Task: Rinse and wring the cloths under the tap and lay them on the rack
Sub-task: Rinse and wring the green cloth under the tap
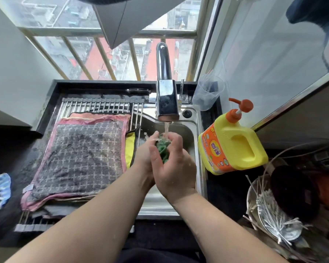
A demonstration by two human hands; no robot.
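Only a small bunched part of the green cloth (162, 151) can be seen, since it is clamped between the two hands under the tap (166, 95); its size and shape cannot be made out. The right hand (172, 168) is curled round it from the near side, and much of the left hand (143, 154) is hidden behind it, with its fingertips closed on the cloth's far side. A stream of water (166, 128) is seen falling onto the cloth above the steel sink (191, 130). To the left, the rack (95, 104) is laid over the sink's edge, and a grey checked cloth (80, 158) is spread flat on it, atop pink-edged cloths (103, 117) that are largely covered. A yellow cloth (130, 149) shows only as a strip beside them. On the dark counter (220, 190) at the right a yellow detergent bottle (234, 145) is stood near the sink, with a clear plastic cup (207, 93) behind it. A barred window (84, 54) fills the wall beyond.
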